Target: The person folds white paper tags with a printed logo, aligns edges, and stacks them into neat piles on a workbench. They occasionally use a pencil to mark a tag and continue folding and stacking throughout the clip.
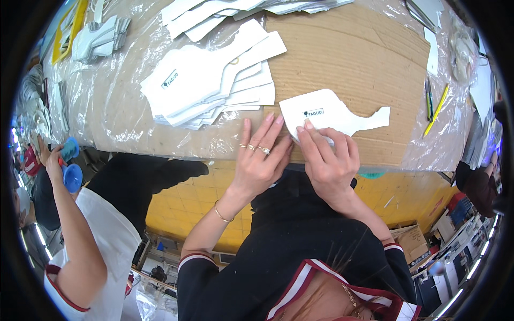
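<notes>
A flat white cut piece (342, 113), shaped like a shoe-upper part with a narrow curved tail, lies on the brown cardboard. It bears a small dark printed label. My right hand (329, 155) is on its near edge, fingers bent and close together, fingertips just below the label; the thumb's grip is mostly hidden. My left hand (261, 155), with rings on its fingers, lies flat and open at the table's near edge. Its fingertips are close to the piece's left corner. Left of the piece sits a fanned pile of similar white pieces (195, 80), the top one labelled.
More white pieces (214, 13) are stacked at the far side, with a smaller bundle (101, 40) at far left. A yellow pen (436, 109) and a dark pen (429, 100) lie at right. Clear plastic film (107, 101) covers the table. At left, a co-worker's arm (75, 214) holds blue spools (72, 176).
</notes>
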Demonstrator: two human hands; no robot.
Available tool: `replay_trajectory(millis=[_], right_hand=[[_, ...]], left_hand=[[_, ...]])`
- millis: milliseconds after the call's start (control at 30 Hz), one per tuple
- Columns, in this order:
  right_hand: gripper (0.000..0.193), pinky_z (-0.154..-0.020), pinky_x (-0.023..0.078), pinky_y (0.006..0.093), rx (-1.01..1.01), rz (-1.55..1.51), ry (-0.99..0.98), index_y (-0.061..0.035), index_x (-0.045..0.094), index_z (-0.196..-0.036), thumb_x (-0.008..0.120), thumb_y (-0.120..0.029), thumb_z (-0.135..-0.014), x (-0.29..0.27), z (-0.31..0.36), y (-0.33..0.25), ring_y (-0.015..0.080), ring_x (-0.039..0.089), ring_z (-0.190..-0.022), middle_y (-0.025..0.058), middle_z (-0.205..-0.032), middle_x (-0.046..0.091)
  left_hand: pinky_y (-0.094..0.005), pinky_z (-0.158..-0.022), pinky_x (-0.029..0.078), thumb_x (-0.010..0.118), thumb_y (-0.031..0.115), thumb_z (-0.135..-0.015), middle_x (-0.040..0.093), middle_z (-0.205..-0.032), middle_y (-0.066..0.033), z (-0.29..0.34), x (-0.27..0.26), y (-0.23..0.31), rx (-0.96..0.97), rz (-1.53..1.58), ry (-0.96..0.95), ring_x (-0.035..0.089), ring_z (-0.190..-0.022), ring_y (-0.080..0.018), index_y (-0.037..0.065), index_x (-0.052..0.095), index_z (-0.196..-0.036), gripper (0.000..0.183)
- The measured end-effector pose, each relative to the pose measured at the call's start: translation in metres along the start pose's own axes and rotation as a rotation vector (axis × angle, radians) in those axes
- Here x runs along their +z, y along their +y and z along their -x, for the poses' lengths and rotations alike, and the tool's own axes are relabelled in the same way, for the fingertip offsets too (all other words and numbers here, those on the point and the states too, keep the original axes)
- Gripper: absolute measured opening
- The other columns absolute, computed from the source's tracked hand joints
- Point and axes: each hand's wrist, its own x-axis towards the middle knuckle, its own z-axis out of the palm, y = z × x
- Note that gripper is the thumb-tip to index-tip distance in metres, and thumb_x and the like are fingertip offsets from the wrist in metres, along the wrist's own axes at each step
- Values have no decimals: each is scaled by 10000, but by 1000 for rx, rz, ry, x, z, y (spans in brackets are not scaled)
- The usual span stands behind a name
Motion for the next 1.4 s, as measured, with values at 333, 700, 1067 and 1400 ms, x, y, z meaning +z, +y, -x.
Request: replay_trajectory(millis=[333, 700, 1067, 1400], right_hand=[[206, -803, 490, 374, -33, 42, 1, -100, 728, -986, 659, -144, -797, 1, 5, -1, 191, 621, -923, 20, -1090, 707], [377, -1101, 308, 449, 64, -135, -70, -95, 641, -1248, 646, -217, -891, 8, 1, 28, 267, 485, -1317, 50, -1368, 576], [476, -1156, 216, 496, 144, -56, -123, -70, 560, -1349, 576, -328, -949, 4, 20, 31, 288, 374, -1412, 108, -1470, 475], [457, -1136, 272, 489, 84, 8, -229, -57, 587, -1315, 602, -312, -936, -3, 18, 18, 264, 441, -1367, 111, -1428, 520]], left_hand=[[-486, -1153, 270, 666, 138, -876, 574, -1364, -108, -35, -3, -4, 27, 57, -98, 501, -1314, -278, 51, 649, -1222, 357], [-473, -1177, 214, 640, 178, -877, 555, -1393, -115, -29, 14, 2, 36, -124, -61, 466, -1351, -278, 31, 620, -1260, 411], [-475, -1178, 228, 601, 182, -901, 460, -1457, -187, -26, 18, 14, 76, -353, -111, 407, -1388, -316, -32, 510, -1351, 507], [-510, -1162, 257, 591, 183, -918, 427, -1458, -244, -26, 17, 17, 100, -411, -193, 358, -1406, -371, -74, 465, -1365, 531]])
